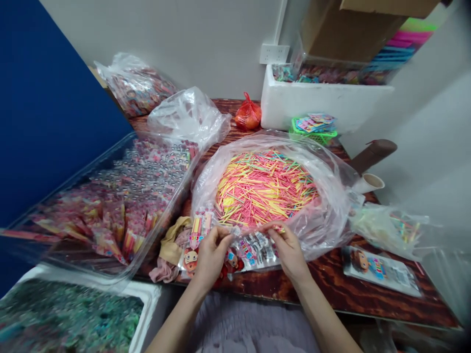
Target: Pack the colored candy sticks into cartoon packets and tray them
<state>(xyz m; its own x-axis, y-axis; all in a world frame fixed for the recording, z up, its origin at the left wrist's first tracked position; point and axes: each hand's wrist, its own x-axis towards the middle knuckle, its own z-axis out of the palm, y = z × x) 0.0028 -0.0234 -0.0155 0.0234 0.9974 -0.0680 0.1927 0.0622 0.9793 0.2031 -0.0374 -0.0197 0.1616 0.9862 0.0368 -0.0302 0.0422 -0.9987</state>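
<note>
My left hand (211, 252) is closed in a pinch at the near rim of a big clear plastic bag. A small clear, whitish bit of plastic shows at its fingertips; its full shape is hidden. My right hand (290, 249) is closed too, with the coloured ends of a few thin candy-like sticks showing between thumb and fingers. Inside the bag (329, 211) lies a heap of thin pink, yellow and green sticks (265, 189). Under my hands lie printed plastic pouches (252, 252) with cartoon faces. A small filled packet (200, 228) rests beside my left hand.
On the left stands a clear tub (165, 230) of filled packets, above a white foam box (149, 299). Crumpled cloths (171, 250) lie by it. At the back are a red bag (248, 113) and a green basket (320, 137). A paper cup (370, 183) and printed pouch (382, 272) sit right.
</note>
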